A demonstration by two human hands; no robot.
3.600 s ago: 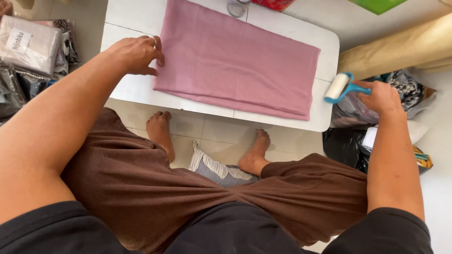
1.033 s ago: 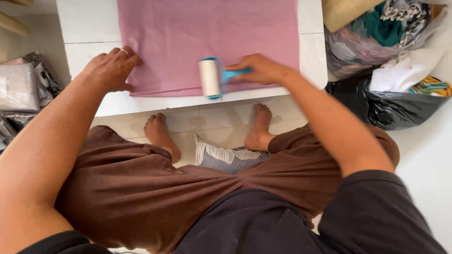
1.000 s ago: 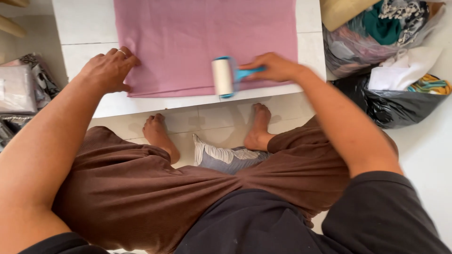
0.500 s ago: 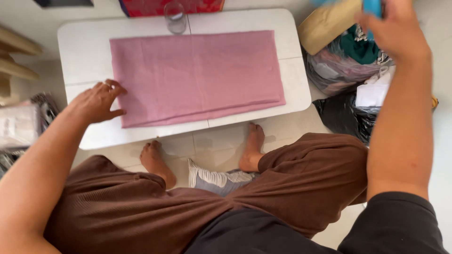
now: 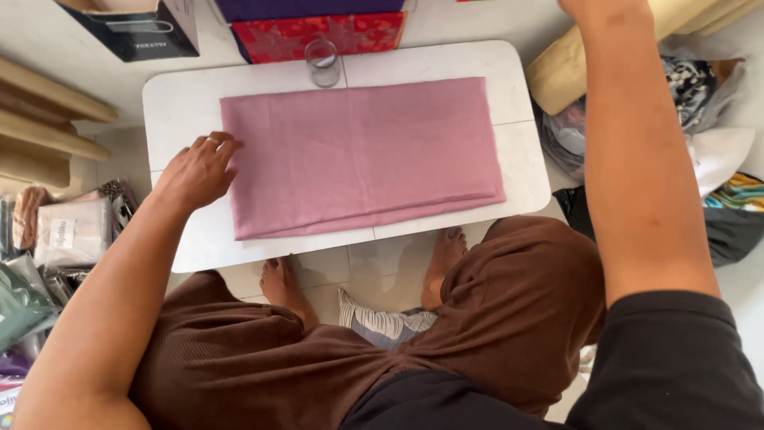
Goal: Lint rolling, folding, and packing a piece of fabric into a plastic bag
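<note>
Cloth (image 5: 362,155) — pink, folded flat, centre of frame on white low table (image 5: 183,103); judged light, limp, prone to sliding; best taken at an edge or corner; left hand (image 5: 195,171) fingers spread, tips on its left edge; right hand leaves frame top right — fingers unseen, cannot tell

the right hand (image 5: 585,6) is cut off by the top edge; its fingers are unseen.
</note>
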